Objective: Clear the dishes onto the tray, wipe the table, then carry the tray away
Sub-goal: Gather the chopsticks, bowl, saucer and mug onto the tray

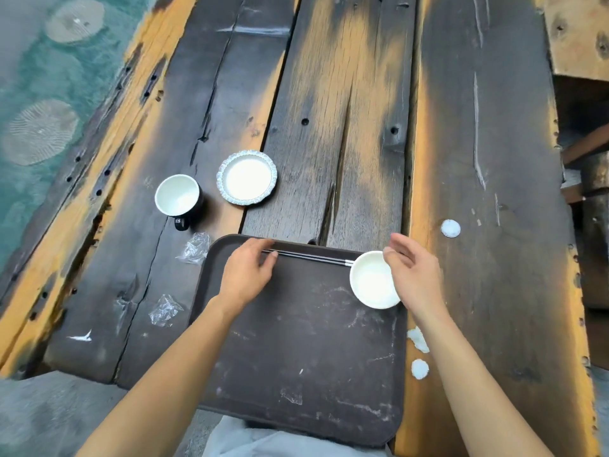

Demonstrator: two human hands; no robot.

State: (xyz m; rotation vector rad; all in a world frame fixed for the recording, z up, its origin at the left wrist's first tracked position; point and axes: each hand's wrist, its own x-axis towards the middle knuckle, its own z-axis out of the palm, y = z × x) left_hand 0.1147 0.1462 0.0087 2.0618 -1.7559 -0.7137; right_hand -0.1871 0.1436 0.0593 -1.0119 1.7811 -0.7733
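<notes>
Scorched plank table [362, 94], chopsticks [313, 257] lying crosswise along tray [296, 357] far edge

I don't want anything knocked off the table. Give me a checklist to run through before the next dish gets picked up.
1. Tray has free space: ok.
2. White bowl sits fully on the tray: ok.
3. Chopsticks lie on the tray: ok.
4. Right hand free: ok.
5. Left hand free: not ok, fingers touch the chopsticks.
6. Mug and scalloped plate empty: ok.
</notes>
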